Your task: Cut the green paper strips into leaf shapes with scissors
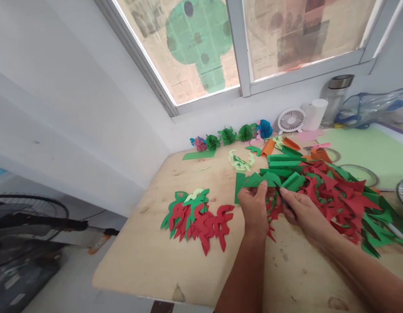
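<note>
In the head view, the left hand (255, 204) pinches a folded green paper piece (263, 179) above the wooden table (149, 256). The right hand (299, 211) closes its fingers on a dark tool (284, 201), maybe scissors, touching that paper. Red and green cutouts (198, 219) lie nearby.

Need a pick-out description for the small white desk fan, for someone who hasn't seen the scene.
Start at the window and drop to the back edge of the wooden table under it. The small white desk fan stands there against the wall, between a blue paper ball and a white cup. Its round slatted grille sets it apart from its neighbours.
</note>
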Motion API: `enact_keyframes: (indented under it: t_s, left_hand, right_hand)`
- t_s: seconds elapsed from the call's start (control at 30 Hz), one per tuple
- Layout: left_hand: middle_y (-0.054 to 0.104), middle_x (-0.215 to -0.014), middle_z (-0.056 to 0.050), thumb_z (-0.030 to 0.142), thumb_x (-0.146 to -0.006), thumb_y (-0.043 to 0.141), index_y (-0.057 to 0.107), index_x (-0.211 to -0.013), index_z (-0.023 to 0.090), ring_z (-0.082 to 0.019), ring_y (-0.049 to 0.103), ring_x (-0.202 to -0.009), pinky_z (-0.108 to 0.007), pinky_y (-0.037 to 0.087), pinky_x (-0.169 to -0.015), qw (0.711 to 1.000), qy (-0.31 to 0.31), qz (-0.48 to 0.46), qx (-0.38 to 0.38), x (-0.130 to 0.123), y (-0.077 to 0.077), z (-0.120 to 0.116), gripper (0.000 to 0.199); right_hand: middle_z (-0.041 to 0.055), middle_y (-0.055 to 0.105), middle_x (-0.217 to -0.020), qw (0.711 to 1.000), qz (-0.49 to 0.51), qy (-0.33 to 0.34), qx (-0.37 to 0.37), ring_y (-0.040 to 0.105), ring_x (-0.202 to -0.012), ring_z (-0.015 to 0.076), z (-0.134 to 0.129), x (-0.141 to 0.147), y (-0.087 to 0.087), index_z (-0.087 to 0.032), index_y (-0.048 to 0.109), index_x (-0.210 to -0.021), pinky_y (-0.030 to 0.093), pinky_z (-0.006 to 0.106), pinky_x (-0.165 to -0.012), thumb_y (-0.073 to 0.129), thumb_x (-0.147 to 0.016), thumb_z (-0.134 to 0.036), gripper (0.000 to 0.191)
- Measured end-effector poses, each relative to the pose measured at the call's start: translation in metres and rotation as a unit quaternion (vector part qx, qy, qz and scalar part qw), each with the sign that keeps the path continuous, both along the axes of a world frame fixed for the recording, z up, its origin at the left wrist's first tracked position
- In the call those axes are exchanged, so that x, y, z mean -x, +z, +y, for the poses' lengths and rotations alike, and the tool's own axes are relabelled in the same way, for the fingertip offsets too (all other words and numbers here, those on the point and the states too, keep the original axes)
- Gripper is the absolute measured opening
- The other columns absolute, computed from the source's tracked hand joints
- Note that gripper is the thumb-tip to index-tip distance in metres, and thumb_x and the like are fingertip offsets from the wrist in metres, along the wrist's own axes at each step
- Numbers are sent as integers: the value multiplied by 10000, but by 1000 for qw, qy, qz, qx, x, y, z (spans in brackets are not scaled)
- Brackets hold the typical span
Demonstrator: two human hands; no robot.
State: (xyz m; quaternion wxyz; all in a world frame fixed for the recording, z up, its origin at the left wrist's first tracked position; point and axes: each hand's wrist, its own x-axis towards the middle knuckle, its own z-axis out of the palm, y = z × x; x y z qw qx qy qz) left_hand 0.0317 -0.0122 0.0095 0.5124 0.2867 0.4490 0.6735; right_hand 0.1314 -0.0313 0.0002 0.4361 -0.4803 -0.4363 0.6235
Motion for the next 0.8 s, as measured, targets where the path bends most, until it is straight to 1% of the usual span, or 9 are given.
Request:
enact_keyframes:
  t_s: [0.17,0.53,0.67,0.8]
  left_hand:
    - [640,-560,-39,350,-606,672,637,-653,113,-138,587,-471,-256,479,-510,1000,-17,1,13,2,2,2,245]
    - [635,-554,-38,320,-613,670,646,-621,109,-130,577,-455,-241,470,-478,999,-46,0,5,6,2,2,213]
    - [649,-581,-48,334,-620,667,670,-688,108,-139,591,-479,-244,473,-487,997,-74,10,2,11,2,3,236]
    - [665,-629,-60,363,-645,647,674,-747,107,-153,611,-524,-264,497,-531,994,-99,39,-8,15,1,3,276]
  right_hand:
    - [-75,272,-405,1000,2,4,-8,176,-377,66,0,-1,1,-184,469,-585,109,233,-383,445,-819,-545,431]
    - [-79,259,-384,999,-31,12,-14,173,-362,65,2,-4,-1,-185,483,-576,120,231,-376,442,-810,-563,446]
    - [-78,261,-389,999,-30,17,-14,176,-367,68,1,-4,0,-189,472,-569,123,231,-379,445,-800,-572,448]
    - [-76,254,-404,999,-34,17,-11,175,-377,72,1,-3,1,-189,482,-575,119,235,-384,442,-796,-581,452]
